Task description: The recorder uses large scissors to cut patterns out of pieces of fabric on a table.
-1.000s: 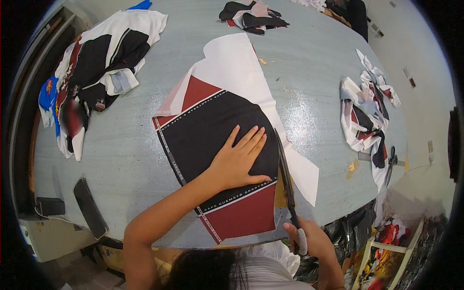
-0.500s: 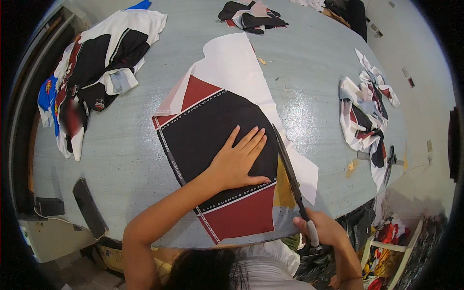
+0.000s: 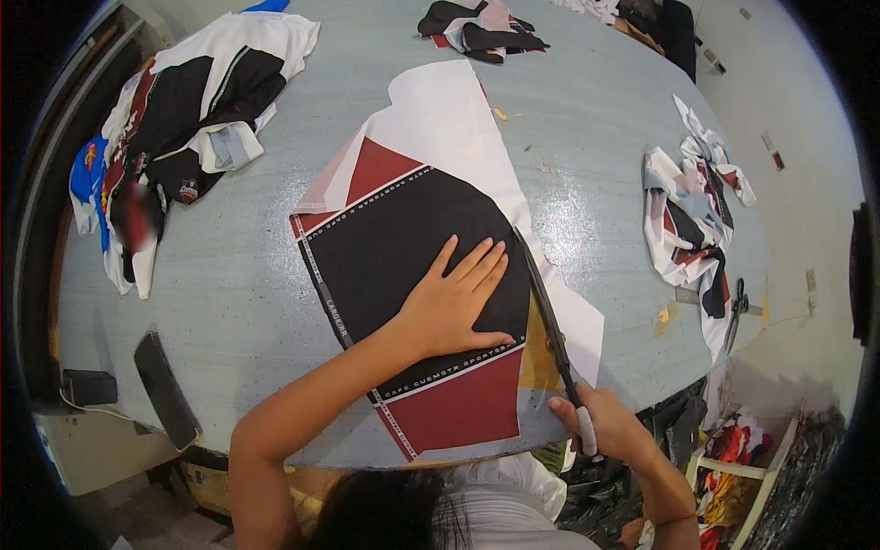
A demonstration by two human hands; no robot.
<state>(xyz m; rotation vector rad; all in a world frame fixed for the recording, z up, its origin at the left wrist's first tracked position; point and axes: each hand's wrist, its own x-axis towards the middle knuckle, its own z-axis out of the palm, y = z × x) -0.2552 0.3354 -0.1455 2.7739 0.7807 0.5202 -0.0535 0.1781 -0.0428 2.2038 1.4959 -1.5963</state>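
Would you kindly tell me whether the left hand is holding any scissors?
No, the left hand lies flat on the black fabric panel, while the right hand grips the long scissors.

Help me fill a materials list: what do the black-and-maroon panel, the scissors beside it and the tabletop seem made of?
Black-and-maroon panel: likely thin matte fabric, lying flat without shine. Scissors: probably dark metal, from the slim, straight blades. Tabletop: grey-blue, semi-gloss, perhaps paint or laminate; light glints off it.
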